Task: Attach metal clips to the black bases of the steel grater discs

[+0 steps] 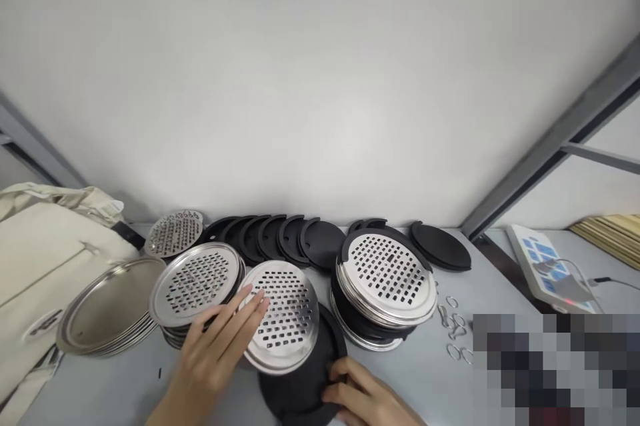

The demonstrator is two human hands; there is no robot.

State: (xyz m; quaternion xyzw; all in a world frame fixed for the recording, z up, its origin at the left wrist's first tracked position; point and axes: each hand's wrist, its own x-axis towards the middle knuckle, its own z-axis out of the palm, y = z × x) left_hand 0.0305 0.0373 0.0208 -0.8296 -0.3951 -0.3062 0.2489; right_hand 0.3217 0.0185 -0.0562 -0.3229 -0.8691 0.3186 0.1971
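My left hand (213,353) grips the left edge of a round metal grater disc (283,319) with rows of slots, its fingers over the rim. The disc overlaps a black round base (313,373) with a raised rim, partly covering it. My right hand (367,396) is closed on the right side of that black base, fingers curled at its edge. Beside my left hand stands a stack of grater discs (197,283). To the right rises a taller stack of grater discs and black bases (390,273). Both thumbs are hidden.
Plain metal discs (115,306) are stacked at left beside a cream bag (45,266). Another grater disc (175,234) and a row of black bases (320,244) lie along the wall. Small metal rings (454,351) and a white device (550,269) are at right.
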